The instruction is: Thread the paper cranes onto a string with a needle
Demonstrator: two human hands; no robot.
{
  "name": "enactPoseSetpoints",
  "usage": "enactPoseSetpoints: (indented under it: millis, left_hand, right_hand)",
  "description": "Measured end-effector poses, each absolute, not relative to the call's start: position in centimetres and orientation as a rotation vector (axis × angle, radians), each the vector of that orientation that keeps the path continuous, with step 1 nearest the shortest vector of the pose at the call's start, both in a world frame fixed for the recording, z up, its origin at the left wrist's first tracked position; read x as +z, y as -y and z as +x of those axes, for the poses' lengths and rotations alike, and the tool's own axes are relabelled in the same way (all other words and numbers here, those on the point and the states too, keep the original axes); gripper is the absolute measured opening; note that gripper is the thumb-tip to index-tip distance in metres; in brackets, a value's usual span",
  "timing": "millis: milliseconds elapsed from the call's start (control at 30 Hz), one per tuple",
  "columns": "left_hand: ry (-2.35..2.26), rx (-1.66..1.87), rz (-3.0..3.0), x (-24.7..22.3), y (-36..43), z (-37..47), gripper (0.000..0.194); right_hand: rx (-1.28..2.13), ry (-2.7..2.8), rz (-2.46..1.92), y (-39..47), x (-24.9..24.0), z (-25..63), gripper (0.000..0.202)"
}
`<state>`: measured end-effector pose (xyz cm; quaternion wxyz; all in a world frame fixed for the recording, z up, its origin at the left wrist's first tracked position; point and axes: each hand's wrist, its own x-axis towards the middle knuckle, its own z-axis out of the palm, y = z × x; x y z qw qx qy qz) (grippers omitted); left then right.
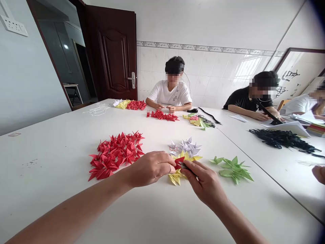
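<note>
Red paper piece [179,163] held between two hands above a bench [56,162]. The folding of this piece appears well advanced, pointed tips being already formed; whether any shaping is left cannot be told. Folded pieces are sorted by colour: a red heap [116,154] at the left, pale lilac pieces [188,148] beyond the hands, yellow pieces [175,178] just beneath them in the view, and green pieces [235,170] at the right. How many of these are finished is not shown. The red paper piece lies at the fingertips of the left grip [154,168], by which it is pinched narrowly. By the right grip [207,179], closed narrowly just beside it, a small dark object [189,167] is held, too hidden to be identified.
</note>
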<state>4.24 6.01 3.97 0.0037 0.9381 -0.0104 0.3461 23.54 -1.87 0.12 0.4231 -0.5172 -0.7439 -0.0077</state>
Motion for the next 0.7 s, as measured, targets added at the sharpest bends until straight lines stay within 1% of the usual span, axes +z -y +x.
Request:
enactPoseSetpoints:
  millis: [433, 700]
  left_hand:
    - [-0.016, 1.052, 2.992, 3.87, -6.30, 4.12, 0.017]
    - [-0.011, 1.016, 3.012, 3.85, -6.75, 3.81, 0.014]
  right_hand:
    - [-0.032, 1.900, -1.296, 1.80, 0.12, 23.48, 0.025]
    - [-0.037, 1.887, -1.316, 1.75, 0.04, 23.59, 0.023]
